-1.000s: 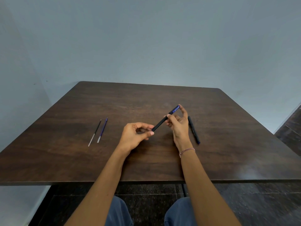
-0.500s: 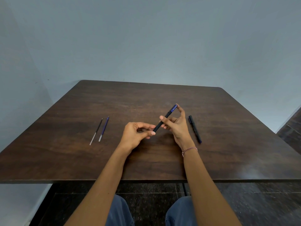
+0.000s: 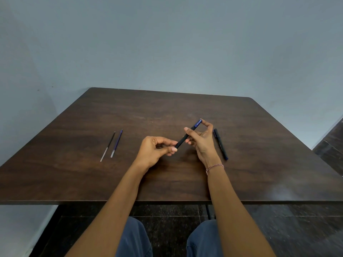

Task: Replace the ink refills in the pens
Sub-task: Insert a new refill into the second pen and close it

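Dark pen (image 3: 187,135) gripped by both hands, left (image 3: 155,152), right (image 3: 201,140), above wooden table (image 3: 74,173)

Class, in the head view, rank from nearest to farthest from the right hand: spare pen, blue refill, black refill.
From the right hand:
1. Spare pen, lying just right of it.
2. Blue refill, across the table, left.
3. Black refill, leftmost.

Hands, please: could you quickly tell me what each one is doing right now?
Left hand: pinching the pen at its lower end.
Right hand: gripping the same pen.
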### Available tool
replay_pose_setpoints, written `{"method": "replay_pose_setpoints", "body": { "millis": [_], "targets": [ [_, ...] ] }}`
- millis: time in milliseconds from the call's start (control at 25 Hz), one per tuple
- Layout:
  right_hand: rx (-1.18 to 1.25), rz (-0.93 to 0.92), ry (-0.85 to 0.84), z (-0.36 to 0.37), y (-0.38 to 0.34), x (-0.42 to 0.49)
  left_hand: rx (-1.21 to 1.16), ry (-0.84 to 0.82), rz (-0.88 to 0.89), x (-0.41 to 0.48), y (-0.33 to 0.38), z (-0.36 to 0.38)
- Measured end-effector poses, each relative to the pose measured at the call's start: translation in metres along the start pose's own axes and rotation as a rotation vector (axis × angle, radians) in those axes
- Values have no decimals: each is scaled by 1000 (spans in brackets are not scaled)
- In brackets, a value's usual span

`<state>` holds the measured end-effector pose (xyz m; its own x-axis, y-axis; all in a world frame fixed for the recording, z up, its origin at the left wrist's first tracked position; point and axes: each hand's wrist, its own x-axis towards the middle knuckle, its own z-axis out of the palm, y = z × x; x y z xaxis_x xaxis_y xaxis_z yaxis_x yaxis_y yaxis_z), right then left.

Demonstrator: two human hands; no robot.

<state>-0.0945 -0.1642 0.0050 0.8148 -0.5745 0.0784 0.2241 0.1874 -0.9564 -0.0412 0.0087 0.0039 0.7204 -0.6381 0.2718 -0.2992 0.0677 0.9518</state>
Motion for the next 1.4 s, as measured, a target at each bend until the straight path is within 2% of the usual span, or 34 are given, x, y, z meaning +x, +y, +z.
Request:
{"method": "replay_pose_setpoints", "body": {
  "millis": [160, 320, 600, 760, 920, 1000, 1120, 1280, 1400],
  "targets": [
    [-21, -3, 33, 1, 2, 1, 13, 9, -10, 1, -1, -1],
    [-69, 0, 141, 4, 5, 5, 85, -3, -28, 1, -2, 0],
    [-338, -58, 202, 13, 12, 2, 334, -99, -36, -2, -1, 1],
    [-470, -73, 182, 15, 15, 2, 382, -116, -45, -3, 1, 3],
    [-587, 7, 116, 15, 6, 12, 342, -61, -81, -3, 7, 7],
    [-639, 45, 61, 8, -4, 21, 404, 8, -79, -2, 11, 17],
    [-836, -41, 0, -12, -23, 32, 563, 64, -95, 4, 18, 40],
    [-1104, -157, -30, -53, -47, 49, 648, 117, -69, 15, 19, 77],
    [-1300, -75, -1, -75, -51, 56, 732, 169, -20, 21, 14, 99]
  ]
}}
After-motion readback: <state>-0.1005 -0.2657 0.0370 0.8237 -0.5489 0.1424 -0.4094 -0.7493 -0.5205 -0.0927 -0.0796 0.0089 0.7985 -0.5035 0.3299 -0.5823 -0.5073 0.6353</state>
